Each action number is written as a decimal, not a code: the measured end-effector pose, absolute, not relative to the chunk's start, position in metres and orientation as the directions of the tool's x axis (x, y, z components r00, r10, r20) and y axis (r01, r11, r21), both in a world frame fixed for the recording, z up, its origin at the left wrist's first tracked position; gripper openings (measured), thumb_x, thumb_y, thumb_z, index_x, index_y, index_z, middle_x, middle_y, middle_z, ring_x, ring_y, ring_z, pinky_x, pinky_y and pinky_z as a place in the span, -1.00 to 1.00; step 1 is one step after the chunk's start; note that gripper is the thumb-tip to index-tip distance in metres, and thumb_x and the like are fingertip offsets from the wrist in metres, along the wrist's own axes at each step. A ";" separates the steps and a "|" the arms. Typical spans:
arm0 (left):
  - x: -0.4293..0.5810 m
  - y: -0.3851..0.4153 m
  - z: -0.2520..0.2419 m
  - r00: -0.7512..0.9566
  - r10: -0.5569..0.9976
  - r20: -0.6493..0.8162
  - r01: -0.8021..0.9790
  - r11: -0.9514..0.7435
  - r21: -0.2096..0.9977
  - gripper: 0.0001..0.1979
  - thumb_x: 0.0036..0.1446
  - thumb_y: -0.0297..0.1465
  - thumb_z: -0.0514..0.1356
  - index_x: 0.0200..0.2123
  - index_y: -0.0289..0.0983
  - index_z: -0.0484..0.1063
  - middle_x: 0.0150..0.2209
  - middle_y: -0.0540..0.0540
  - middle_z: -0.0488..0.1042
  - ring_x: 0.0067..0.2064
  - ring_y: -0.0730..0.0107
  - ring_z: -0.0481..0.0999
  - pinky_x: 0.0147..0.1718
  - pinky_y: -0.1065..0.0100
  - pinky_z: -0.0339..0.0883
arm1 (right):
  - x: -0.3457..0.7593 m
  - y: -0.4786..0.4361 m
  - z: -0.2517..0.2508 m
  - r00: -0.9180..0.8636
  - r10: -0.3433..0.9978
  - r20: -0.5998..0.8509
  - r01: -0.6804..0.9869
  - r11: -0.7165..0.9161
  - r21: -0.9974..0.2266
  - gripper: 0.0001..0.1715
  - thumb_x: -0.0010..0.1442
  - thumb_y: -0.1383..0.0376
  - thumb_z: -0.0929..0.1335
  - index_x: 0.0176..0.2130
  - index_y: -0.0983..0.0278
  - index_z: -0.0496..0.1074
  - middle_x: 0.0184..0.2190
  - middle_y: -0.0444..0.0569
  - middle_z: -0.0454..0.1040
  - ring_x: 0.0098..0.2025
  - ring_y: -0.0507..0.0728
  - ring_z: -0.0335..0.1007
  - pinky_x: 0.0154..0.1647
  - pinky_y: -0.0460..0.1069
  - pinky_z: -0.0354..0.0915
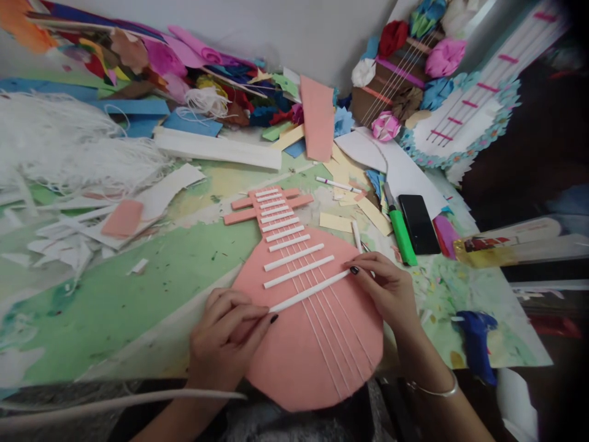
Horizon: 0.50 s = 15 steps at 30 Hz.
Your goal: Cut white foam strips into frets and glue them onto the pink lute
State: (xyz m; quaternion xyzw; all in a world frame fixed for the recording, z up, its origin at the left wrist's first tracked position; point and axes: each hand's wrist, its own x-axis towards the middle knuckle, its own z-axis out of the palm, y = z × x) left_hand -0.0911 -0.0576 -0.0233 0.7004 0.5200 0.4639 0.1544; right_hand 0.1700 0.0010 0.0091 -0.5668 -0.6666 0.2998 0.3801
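A pink paper guitar shape (276, 362) lies at the table's front edge, its neck pointing away from me. White strings (322, 325) run along it, and several white paper strips cross its neck and upper body. The lowest and longest white strip (308, 294) lies across the strings. My left hand (227, 331) pinches the strip's left end between thumb and fingers. At the right end, my right hand (381, 285) has its thumb and fingers closed on the same strip.
A blue glue gun (478, 344) lies at the right edge, below a black phone (418, 224) and a green-handled cutter (402, 233). White string (59, 141) and paper scraps (124, 218) cover the left. Two decorated paper guitars (460, 116) stand at the back right.
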 end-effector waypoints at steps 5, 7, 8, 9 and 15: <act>-0.091 -0.058 -0.023 0.034 0.887 0.460 0.572 -0.395 0.719 -0.92 -0.03 -0.52 0.28 -0.45 -0.26 0.43 -0.46 -0.01 0.36 -0.36 0.42 0.34 -0.41 0.36 0.28 | 0.168 0.001 0.002 -0.011 0.981 0.193 0.532 0.170 -0.829 -0.87 0.10 0.32 0.37 -0.34 0.15 0.55 -0.31 -0.04 0.43 -0.20 0.11 0.37 -0.13 0.06 0.26; -0.091 -0.058 -0.023 0.024 0.890 0.455 0.583 -0.382 0.717 -0.92 -0.03 -0.52 0.27 -0.45 -0.26 0.43 -0.47 -0.01 0.37 -0.35 0.41 0.35 -0.40 0.36 0.29 | 0.169 0.002 -0.001 0.002 0.981 0.195 0.539 0.163 -0.826 -0.89 0.10 0.31 0.38 -0.34 0.16 0.54 -0.27 -0.03 0.42 -0.15 0.13 0.36 -0.06 0.09 0.24; -0.091 -0.058 -0.023 0.020 0.890 0.455 0.588 -0.378 0.715 -0.93 -0.02 -0.52 0.26 -0.44 -0.25 0.43 -0.47 -0.01 0.37 -0.35 0.40 0.35 -0.40 0.35 0.29 | 0.169 0.002 -0.001 0.006 0.981 0.194 0.546 0.160 -0.822 -0.90 0.10 0.30 0.38 -0.34 0.16 0.54 -0.25 -0.02 0.41 -0.11 0.14 0.35 -0.04 0.11 0.23; -0.091 -0.058 -0.023 0.017 0.891 0.454 0.593 -0.374 0.713 -0.93 -0.01 -0.52 0.25 -0.44 -0.25 0.44 -0.47 -0.01 0.37 -0.35 0.40 0.35 -0.40 0.34 0.29 | 0.170 0.002 -0.002 0.007 0.981 0.192 0.555 0.156 -0.817 -0.91 0.09 0.29 0.38 -0.34 0.16 0.53 -0.22 -0.01 0.40 -0.09 0.15 0.33 -0.02 0.12 0.22; -0.090 -0.058 -0.024 0.021 0.891 0.454 0.597 -0.375 0.709 -0.91 -0.01 -0.54 0.23 -0.41 -0.25 0.44 -0.45 -0.03 0.39 -0.34 0.37 0.37 -0.38 0.31 0.30 | 0.171 0.004 -0.001 -0.005 0.983 0.181 0.587 0.150 -0.796 -0.94 0.09 0.27 0.38 -0.37 0.17 0.50 -0.18 0.00 0.36 -0.03 0.18 0.29 0.02 0.17 0.19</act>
